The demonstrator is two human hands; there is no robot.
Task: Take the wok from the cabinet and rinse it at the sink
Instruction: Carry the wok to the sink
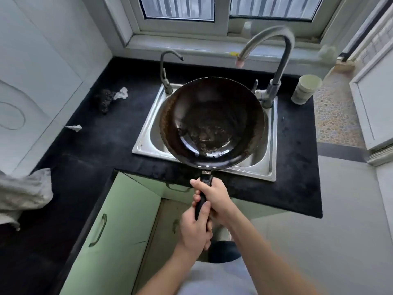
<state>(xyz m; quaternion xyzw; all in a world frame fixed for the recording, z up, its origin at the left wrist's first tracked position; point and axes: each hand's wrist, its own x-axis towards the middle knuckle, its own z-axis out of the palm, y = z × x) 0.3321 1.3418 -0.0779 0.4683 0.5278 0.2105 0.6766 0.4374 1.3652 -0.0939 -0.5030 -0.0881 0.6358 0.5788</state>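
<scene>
The black desk (106, 145) carries a steel sink (146, 133) below the window. The dark wok (212, 122) hangs level over the basin, under the big tap (282, 50). Right hand (214, 196) and left hand (195, 231) have their fingers wrapped tight around its black handle (202, 201), right ahead of left.

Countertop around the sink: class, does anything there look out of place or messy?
Yes. A dark crumpled clump with a white paper scrap lies left of the sink, another scrap lies nearer the wall, and a grey cloth sits bunched at the left.
</scene>
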